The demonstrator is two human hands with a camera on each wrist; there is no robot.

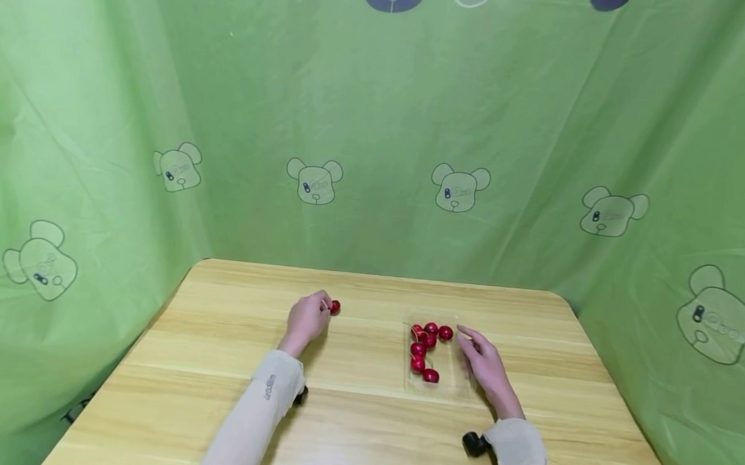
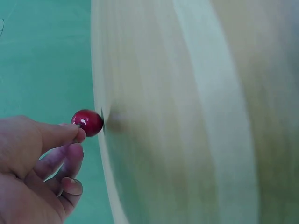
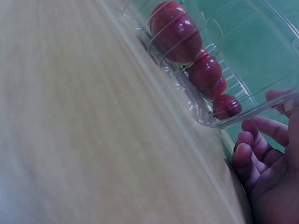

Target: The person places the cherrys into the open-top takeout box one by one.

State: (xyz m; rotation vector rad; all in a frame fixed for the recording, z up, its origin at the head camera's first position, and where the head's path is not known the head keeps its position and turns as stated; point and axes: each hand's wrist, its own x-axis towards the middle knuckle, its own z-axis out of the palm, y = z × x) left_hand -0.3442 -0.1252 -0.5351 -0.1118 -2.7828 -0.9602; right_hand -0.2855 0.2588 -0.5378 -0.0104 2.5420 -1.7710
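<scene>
Between thumb and fingertip, my left hand [image 1: 308, 318] pinches the stem of a single red cherry [image 1: 335, 307]. In the left wrist view that cherry [image 2: 88, 122] is beside the tabletop, its other fingers loosely curled; whether it touches the wood I cannot tell. A clear plastic box [image 1: 411, 385] lies to the right with several red cherries [image 1: 419, 349] in it, mostly along its left side, some with stems. My right hand [image 1: 487, 366] holds the box's right wall, thumb on one side and fingers on the other. The right wrist view shows the transparent wall [image 3: 254, 112] at those fingers [image 3: 268, 130].
The light wooden table [image 1: 351, 426] has rounded far corners. Green curtains [image 1: 377, 122] printed with bear heads hang behind it and at both sides. A black wrist device [image 1: 475, 444] sits at the right cuff, and another [image 1: 301, 396] at the left.
</scene>
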